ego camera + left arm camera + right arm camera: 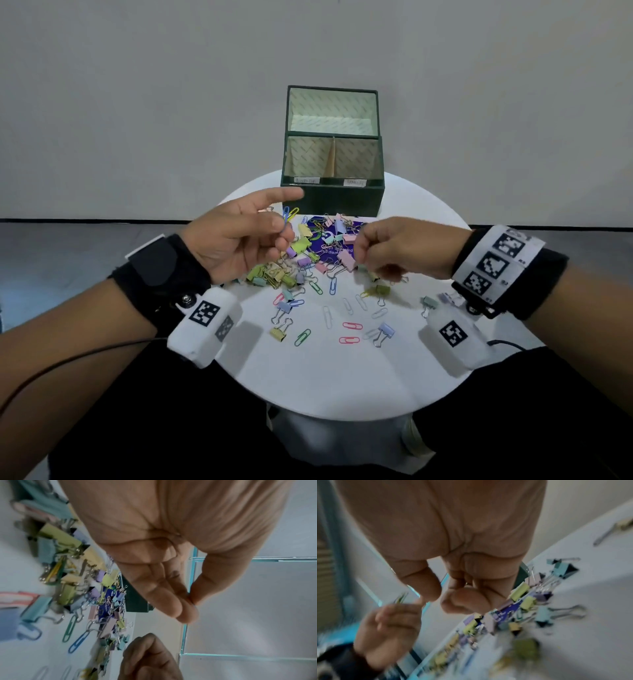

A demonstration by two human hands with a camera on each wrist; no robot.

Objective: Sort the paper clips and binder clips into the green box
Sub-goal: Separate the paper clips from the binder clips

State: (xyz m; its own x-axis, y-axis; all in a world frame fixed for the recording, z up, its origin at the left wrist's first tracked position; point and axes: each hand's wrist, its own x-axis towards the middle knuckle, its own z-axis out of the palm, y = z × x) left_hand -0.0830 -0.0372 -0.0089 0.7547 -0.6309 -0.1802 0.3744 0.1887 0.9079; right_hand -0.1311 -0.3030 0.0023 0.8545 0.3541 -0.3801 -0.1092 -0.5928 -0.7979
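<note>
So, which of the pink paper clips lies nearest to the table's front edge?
The pink paper clip beside the lilac binder clip; the other pink ones lie farther back.

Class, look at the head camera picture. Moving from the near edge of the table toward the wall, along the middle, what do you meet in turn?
Pink paper clips → blue paper clip → pile of binder clips on a blue card → green box → wall.

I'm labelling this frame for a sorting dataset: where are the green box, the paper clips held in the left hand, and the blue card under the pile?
green box (pixel 346 200), head view, dark front wall.
paper clips (pixel 288 213), head view, loops above the fingers.
blue card (pixel 325 248), head view, bare printed face.
</note>
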